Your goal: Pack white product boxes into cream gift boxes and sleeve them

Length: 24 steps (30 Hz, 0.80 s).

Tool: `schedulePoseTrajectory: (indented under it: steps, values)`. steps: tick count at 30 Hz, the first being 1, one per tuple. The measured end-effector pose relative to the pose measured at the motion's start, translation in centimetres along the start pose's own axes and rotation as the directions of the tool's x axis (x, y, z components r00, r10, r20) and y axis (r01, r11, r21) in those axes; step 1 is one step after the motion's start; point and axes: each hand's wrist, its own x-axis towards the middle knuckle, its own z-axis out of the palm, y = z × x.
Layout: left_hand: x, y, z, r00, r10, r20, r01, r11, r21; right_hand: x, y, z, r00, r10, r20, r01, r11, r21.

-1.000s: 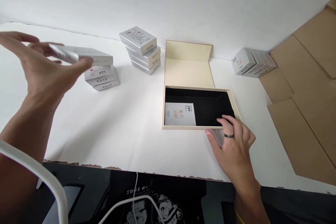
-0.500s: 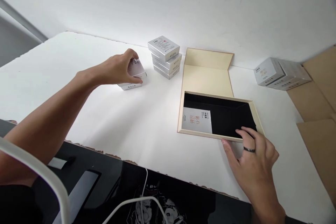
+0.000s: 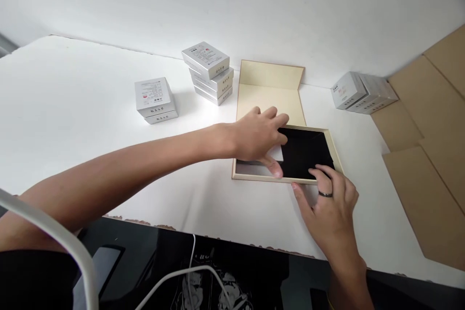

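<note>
A cream gift box (image 3: 332, 147) lies with its lid (image 3: 271, 99) folded back toward the wall. Its black-lined tray has a flat grey-white piece in the left part. My left hand (image 3: 259, 135) reaches over that part, fingers and thumb around a small silver carton (image 3: 276, 153), most of which is hidden under the palm. At the front right corner my right hand (image 3: 332, 208), wearing a dark ring, pinches the tray's front wall, fingers inside and thumb outside.
Two silver cartons (image 3: 154, 97) are stacked at left, and a taller, uneven stack (image 3: 209, 65) stands beside the lid. More cartons (image 3: 363, 92) sit at right near brown cardboard (image 3: 425, 193). A white cable (image 3: 192, 252) hangs before the table's ragged front edge.
My left hand has moved right from the left carton stack to the gift box, bringing a small carton over the tray. My right hand keeps its hold. The view has shifted right.
</note>
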Motion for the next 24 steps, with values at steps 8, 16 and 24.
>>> schedulePoseTrajectory:
  steps: [8,16,24]
  values:
    - [0.3,3.2,0.0,0.957,-0.157,0.244,0.124,0.981,0.147,0.0,0.0,0.1,1.000,0.013,-0.003,-0.013,1.000,0.004]
    - [0.0,2.8,1.0,0.952,-0.257,0.164,0.267,0.963,-0.044,0.0,0.0,0.1,1.000,0.002,0.001,-0.002,1.000,-0.006]
    - [-0.3,2.9,1.4,0.957,-0.270,0.102,0.272,0.962,-0.005,-0.1,0.2,0.2,1.000,0.001,-0.006,-0.001,1.000,-0.008]
